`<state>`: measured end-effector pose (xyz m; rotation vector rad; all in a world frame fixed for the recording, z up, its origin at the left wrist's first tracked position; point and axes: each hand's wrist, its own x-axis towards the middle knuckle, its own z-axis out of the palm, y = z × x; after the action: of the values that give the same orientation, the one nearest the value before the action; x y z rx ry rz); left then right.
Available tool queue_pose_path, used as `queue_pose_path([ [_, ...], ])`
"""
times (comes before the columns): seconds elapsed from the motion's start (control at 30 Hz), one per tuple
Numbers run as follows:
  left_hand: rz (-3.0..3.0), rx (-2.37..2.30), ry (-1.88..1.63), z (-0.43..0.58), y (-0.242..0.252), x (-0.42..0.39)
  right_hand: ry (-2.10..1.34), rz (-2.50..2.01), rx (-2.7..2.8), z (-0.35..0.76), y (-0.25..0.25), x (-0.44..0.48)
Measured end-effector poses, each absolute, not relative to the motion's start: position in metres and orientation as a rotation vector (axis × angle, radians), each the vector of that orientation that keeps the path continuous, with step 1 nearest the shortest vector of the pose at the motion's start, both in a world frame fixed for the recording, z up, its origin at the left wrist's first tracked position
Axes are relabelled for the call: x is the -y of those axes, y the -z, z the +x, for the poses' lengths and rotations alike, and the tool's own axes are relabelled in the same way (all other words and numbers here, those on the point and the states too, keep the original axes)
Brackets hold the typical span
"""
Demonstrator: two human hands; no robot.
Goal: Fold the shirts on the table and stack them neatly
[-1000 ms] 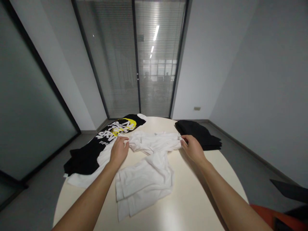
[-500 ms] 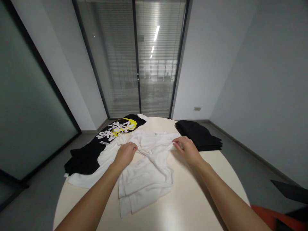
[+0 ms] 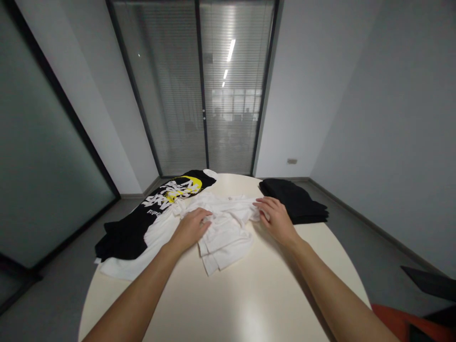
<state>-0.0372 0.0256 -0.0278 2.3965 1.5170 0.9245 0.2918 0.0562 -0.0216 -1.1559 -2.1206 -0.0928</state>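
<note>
A white T-shirt (image 3: 228, 237) lies bunched on the table between my hands, its lower part turned up in layers. My left hand (image 3: 192, 229) rests at its left side, the fingers loosely bent and apart, with no cloth visibly pinched. At the shirt's upper right edge, my right hand (image 3: 276, 217) has its fingers spread and slightly curved, touching or just over the fabric. Left of the shirt lies a black T-shirt (image 3: 128, 235) with white lettering and a yellow print, on top of more white cloth (image 3: 124, 267).
A stack of folded black clothes (image 3: 295, 202) sits at the right rear of the round cream table (image 3: 221, 304). An orange chair (image 3: 406, 323) stands at the lower right. Behind the table are glass panels with blinds (image 3: 235, 133).
The lower part of the white T-shirt has drawn up away from me and is more bunched. My fingers have loosened from the cloth, and my left hand has shifted slightly right.
</note>
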Motion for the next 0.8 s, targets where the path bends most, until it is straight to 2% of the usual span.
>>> queue_pose_path([
  [0.13, 2.461, -1.296, -0.779, -0.019, 0.029, -0.016, 0.025, -1.024, 2.299, 0.278, 0.024, -0.048],
  [0.27, 2.457, -1.165, -0.833, -0.006, 0.02, -0.005, -0.063, -0.995, 2.379, 0.274, 0.023, -0.047],
  [0.4, 2.042, -1.063, -0.889, 0.01, 0.007, 0.008, -0.152, -0.939, 2.424, 0.281, 0.014, -0.048],
  [0.5, 1.878, -1.122, -0.936, 0.013, 0.004, 0.009, -0.215, -0.878, 2.47, 0.288, 0.008, -0.046],
  [0.6, 2.033, -1.318, -1.018, 0.009, 0.011, 0.002, -0.284, -0.846, 2.464, 0.292, 0.003, -0.042],
  [0.7, 2.119, -1.424, -0.915, 0.005, 0.019, -0.003, -0.329, -0.869, 2.386, 0.289, 0.002, -0.037],
  [0.8, 1.967, -1.356, -0.833, 0.005, 0.018, -0.001, -0.366, -0.905, 2.374, 0.283, 0.001, -0.032],
])
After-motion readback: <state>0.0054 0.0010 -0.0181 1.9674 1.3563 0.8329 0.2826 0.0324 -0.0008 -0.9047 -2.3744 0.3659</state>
